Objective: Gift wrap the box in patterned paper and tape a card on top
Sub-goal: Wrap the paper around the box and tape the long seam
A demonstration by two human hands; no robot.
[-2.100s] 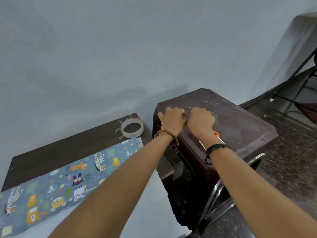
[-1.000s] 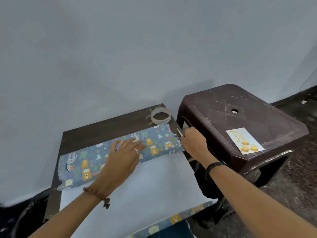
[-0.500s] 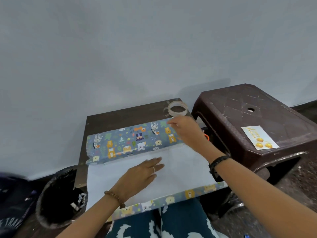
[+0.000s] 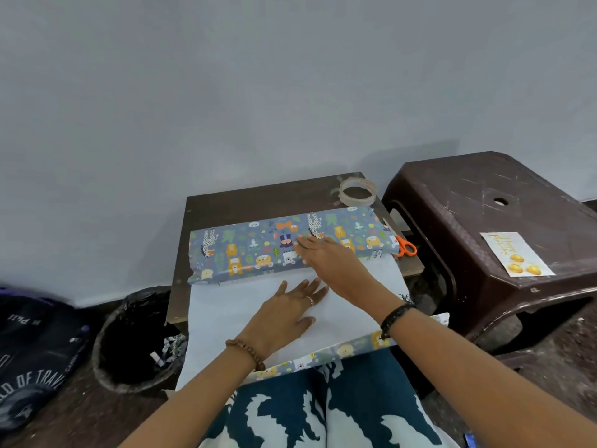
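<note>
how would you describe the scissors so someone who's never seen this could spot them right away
Find the small dark table against the wall, with the brown plastic stool to its right. At the table's right edge, the scissors poke out from under the right end of the patterned paper. Only their handles show, bright orange, the only orange tool there.

I sit in a plain home room: a bare grey painted wall (image 4: 226,92) fills the upper frame, a dark brown plastic stool (image 4: 491,221) stands right, a black-lined waste bin (image 4: 135,337) lower left on speckled floor (image 4: 565,344).
</note>
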